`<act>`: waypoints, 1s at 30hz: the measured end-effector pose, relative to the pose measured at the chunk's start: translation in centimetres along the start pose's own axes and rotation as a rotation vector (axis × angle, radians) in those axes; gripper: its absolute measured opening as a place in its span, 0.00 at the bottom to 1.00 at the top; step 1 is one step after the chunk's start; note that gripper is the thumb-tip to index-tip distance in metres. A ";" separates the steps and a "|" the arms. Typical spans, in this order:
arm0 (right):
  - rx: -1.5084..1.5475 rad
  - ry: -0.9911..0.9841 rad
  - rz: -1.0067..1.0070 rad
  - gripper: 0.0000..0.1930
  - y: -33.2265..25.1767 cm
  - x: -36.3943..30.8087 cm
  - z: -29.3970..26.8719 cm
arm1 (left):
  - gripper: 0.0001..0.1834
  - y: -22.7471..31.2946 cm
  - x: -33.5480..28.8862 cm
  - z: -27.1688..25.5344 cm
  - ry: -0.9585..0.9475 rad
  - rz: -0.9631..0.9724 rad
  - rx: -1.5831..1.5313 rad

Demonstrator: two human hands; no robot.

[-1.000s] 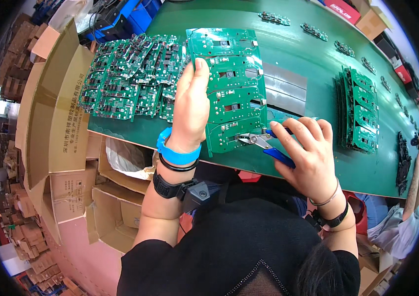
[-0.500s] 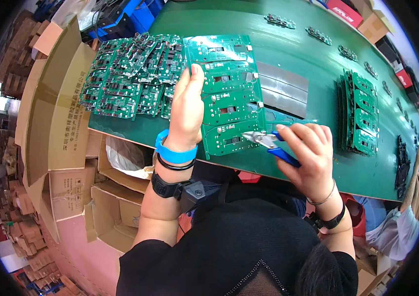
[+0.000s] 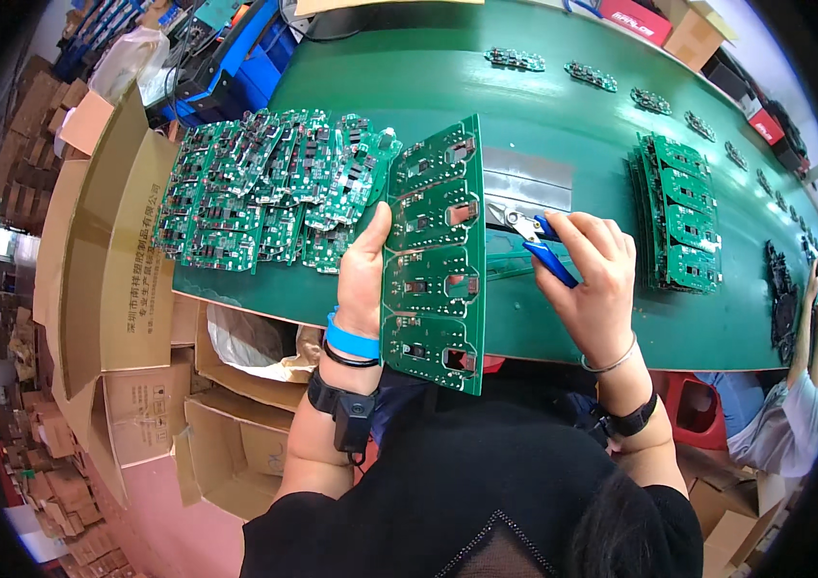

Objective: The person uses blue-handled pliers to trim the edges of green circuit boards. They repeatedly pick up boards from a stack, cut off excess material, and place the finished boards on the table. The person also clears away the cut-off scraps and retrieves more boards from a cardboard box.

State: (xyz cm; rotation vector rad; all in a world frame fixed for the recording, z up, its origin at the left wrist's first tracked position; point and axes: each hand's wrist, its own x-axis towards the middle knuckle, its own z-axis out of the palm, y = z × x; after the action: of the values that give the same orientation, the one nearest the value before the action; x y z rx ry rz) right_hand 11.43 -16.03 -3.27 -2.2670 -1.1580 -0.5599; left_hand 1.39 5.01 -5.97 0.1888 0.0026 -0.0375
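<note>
A green circuit board panel [image 3: 436,260], divided into several board sections, is held up and tilted over the table's front edge. My left hand [image 3: 364,275] grips it by its left edge, the thumb at the edge and the other fingers hidden. Right of the panel, my right hand [image 3: 594,265] is closed round the blue handles of cutting pliers [image 3: 548,252]. Their metal jaws are parted and lie close to the panel's right edge, apparently clear of it. A heap of circuit boards [image 3: 255,188] lies behind my left hand. Beyond the pliers is a flat grey plate [image 3: 529,178].
A stack of board panels [image 3: 675,212] stands right on the green table [image 3: 409,58]. Small circuit boards [image 3: 590,76] form a row along the far side. Open cardboard boxes [image 3: 105,260] stand left. A co-worker's arm [image 3: 802,328] reaches in at far right, beside dark parts [image 3: 780,299].
The panel has turned from facing up to a steeper tilt and come lower, nearer my body. The pliers have moved off its lower corner, up to its right side.
</note>
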 end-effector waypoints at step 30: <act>0.559 -0.206 -0.069 0.10 0.5 2.5 -0.3 | 0.29 -0.2 0.7 1.0 -0.041 -0.226 0.096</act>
State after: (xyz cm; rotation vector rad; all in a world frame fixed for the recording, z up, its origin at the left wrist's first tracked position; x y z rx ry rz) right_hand 13.19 -14.93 -1.70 -1.8319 -1.2996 -0.0101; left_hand 2.06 4.59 -5.03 0.2835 -0.0190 -0.2670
